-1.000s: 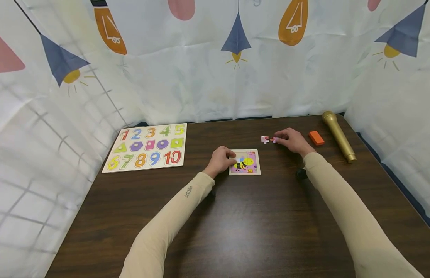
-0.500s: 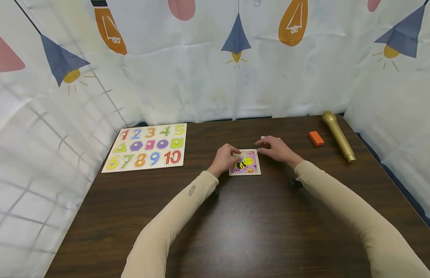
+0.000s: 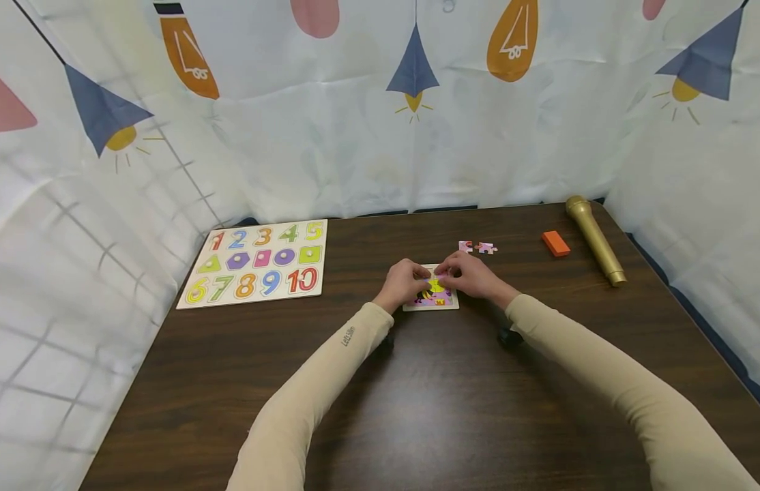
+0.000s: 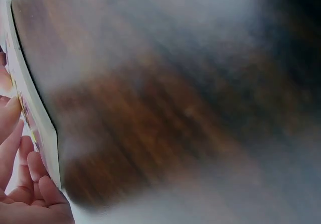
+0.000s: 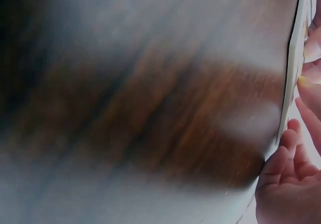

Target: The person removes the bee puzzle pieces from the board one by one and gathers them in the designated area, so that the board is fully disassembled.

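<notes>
A small square bee jigsaw puzzle (image 3: 438, 300) in a pale wooden frame lies on the table in the head view. My left hand (image 3: 401, 283) is over its left side and my right hand (image 3: 472, 274) over its upper right, fingertips close together above the bee. Both hands' bent fingers and thumbs touch the puzzle; whether a piece is between them is hidden. In the left wrist view, my left fingers (image 4: 42, 176) lie by the puzzle's edge (image 4: 37, 103). The right wrist view has my right fingers (image 5: 281, 163) low at the frame's edge (image 5: 292, 68).
Two loose pink puzzle pieces (image 3: 486, 248) lie behind the right hand. Farther right are an orange block (image 3: 555, 243) and a gold microphone (image 3: 595, 239). A number and shape board (image 3: 251, 266) lies at the left. A patterned curtain (image 3: 331, 136) hangs behind the dark table (image 3: 441, 409).
My right hand has left the loose pink pieces and come left and nearer, onto the puzzle. My left hand has shifted slightly right over it. The loose pieces stay behind.
</notes>
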### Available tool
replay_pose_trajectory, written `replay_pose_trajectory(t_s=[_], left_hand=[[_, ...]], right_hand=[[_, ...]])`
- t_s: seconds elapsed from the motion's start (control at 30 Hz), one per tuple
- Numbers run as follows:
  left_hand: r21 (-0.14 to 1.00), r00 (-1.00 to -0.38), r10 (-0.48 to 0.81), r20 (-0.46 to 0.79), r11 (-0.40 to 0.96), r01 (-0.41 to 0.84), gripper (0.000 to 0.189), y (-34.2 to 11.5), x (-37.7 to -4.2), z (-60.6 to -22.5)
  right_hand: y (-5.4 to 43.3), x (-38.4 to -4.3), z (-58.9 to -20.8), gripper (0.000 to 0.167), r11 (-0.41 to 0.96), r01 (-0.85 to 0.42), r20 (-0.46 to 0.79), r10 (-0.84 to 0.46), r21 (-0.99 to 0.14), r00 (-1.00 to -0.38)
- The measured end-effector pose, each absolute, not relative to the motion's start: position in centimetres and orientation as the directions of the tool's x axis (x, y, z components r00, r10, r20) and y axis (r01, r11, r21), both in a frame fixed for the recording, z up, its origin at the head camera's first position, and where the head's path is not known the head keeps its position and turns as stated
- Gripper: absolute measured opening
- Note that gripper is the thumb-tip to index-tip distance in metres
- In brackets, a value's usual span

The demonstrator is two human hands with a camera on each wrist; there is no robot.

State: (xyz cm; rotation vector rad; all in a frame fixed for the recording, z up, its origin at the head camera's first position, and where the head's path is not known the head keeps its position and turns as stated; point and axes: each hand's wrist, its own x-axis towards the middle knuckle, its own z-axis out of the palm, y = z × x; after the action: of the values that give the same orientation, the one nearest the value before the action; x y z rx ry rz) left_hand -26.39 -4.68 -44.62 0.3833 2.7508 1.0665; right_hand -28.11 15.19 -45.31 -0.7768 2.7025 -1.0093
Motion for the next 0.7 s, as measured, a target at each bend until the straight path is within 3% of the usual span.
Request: replay_pose_trajectory(t_s=[0.7], left_hand=[[0.684,-0.954,0.288,-0.077,0.711,0.159,0.023,-4.67,-26.56,-44.71]], right_hand=[[14.86,-28.0,-45.1,0.019,0.653,-0.384,-0.009,-0.514,-0.653,-0.858]])
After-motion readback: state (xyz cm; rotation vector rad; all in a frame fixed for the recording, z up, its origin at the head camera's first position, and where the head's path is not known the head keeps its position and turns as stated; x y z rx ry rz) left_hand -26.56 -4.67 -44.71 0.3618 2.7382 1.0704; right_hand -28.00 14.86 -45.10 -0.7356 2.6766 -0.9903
